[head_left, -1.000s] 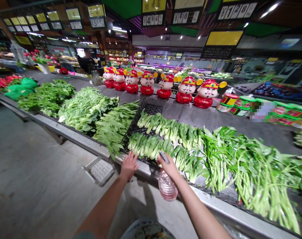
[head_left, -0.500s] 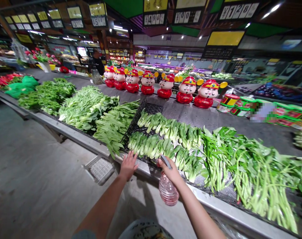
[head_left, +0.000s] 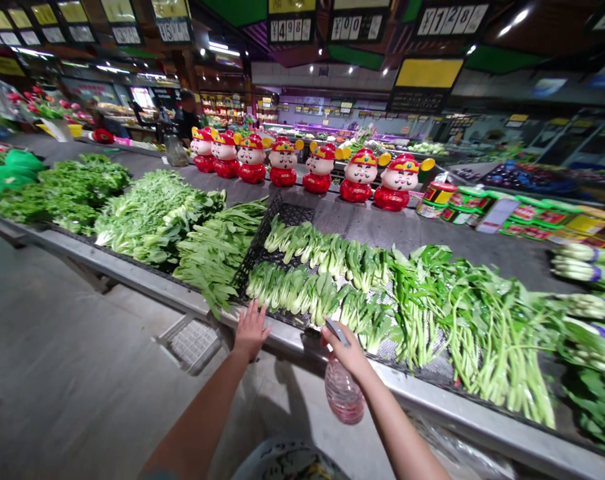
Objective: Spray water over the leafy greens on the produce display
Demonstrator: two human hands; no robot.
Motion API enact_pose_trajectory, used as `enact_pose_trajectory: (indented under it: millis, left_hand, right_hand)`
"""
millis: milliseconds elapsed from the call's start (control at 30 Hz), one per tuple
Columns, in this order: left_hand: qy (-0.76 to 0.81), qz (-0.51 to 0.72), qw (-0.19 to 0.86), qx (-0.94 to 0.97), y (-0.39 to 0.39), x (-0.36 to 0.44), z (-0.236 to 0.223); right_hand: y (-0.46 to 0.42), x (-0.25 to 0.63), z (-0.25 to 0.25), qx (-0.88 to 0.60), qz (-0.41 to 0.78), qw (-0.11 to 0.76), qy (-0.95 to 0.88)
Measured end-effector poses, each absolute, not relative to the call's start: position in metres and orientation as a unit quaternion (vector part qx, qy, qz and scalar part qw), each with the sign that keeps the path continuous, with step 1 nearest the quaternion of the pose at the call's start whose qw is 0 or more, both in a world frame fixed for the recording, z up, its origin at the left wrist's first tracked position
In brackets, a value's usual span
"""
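My right hand (head_left: 346, 347) is wrapped round the neck of a pink transparent spray bottle (head_left: 344, 395), whose grey top points up and left. The bottle hangs in front of the stand's metal edge. My left hand (head_left: 251, 329) lies with fingers stretched out on that edge, holding nothing. Just beyond both hands, two rows of small bok choy (head_left: 310, 293) lie in a black mesh tray (head_left: 295, 213). Long-stemmed leafy greens (head_left: 482, 320) spread to the right of the bok choy. Long-leaf lettuce (head_left: 220, 247) lies on the left, past the tray's wall.
Several red figurines (head_left: 319, 170) line the back of the stand, with stacked tins (head_left: 462, 203) to their right. A metal rail (head_left: 182, 293) runs along the front. Below are a plastic crate (head_left: 191, 343) on the floor and a rounded container (head_left: 252, 460) close to me.
The view has swung a little to the right, so the stand appears shifted left. My right hand and the spray bottle sit slightly lower and farther right; my left hand stays at the edge.
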State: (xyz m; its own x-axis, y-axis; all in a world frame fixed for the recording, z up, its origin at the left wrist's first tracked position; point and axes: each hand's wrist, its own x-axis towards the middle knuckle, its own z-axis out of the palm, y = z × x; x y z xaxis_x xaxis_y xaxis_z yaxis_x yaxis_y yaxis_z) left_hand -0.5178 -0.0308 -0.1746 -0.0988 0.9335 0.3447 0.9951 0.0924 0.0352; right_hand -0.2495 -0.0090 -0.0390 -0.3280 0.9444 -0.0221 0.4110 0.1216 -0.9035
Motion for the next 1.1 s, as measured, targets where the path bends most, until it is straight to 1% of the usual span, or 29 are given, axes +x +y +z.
enact_pose_trajectory:
  millis: [100,233,533,667,833,1100]
  left_hand:
    - [-0.725,-0.130,0.122,-0.665,-0.025,-0.513,-0.176]
    - [-0.711,-0.115,0.098,-0.687,-0.016,-0.499,-0.170]
    - [-0.664,-0.113,0.062,-0.737,-0.004,-0.457,-0.164]
    - [-0.648,-0.110,0.053,-0.752,0.001,-0.447,-0.163]
    - [-0.635,-0.122,0.069,-0.760,0.007,-0.437,-0.163]
    - [-0.613,-0.137,0.077,-0.774,0.011,-0.425,-0.172]
  right_hand:
    - [-0.009,-0.231,-0.034,-0.498,0.441,0.320,-0.674]
    - [-0.012,-0.211,-0.025,-0.519,0.439,0.338,-0.651]
    - [-0.023,-0.185,-0.043,-0.569,0.399,0.316,-0.646]
    - [-0.026,-0.175,-0.038,-0.567,0.400,0.334,-0.638]
    - [-0.027,-0.167,-0.026,-0.554,0.409,0.357,-0.631]
    - [-0.035,-0.157,-0.040,-0.562,0.389,0.345,-0.643]
